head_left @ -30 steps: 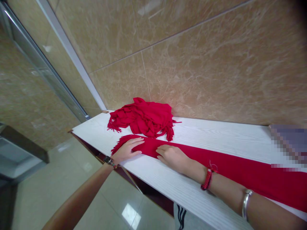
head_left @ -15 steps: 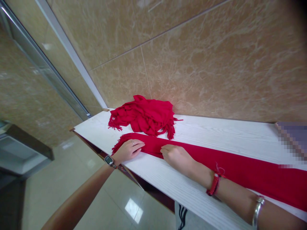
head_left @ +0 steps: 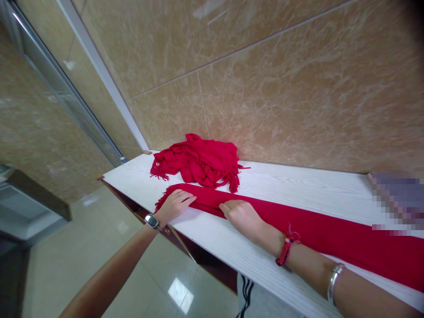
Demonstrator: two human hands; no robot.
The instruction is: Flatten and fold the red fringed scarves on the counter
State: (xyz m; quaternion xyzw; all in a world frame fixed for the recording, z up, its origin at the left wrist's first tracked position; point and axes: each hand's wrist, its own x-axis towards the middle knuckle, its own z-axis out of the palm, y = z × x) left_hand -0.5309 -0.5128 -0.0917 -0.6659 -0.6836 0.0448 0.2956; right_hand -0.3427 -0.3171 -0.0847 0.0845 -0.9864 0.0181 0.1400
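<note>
A long red scarf (head_left: pixel 318 227) lies in a folded strip along the white tabletop, its fringe at the far left end. My left hand (head_left: pixel 175 205) is closed on the scarf's near edge close to that fringe, fingers together; the thumb is mostly hidden. Farther right, my right hand (head_left: pixel 239 215) pinches the same near edge, knuckles up. A small crease runs in the cloth between the two hands. Behind them sits a crumpled red fringed scarf (head_left: pixel 202 161), touched by neither hand.
The narrow white table (head_left: pixel 281 172) stands against a tan marbled wall (head_left: pixel 265 97). A blurred-out flat object (head_left: pixel 397 192) rests on its right end. Below the front edge are dark open compartments (head_left: pixel 212 260) and a shiny tiled floor (head_left: pixel 142 282).
Both hands stay at the scarf's near edge, with the right hand and forearm slightly farther left. The crease between them shows more clearly. The view has shifted a little.
</note>
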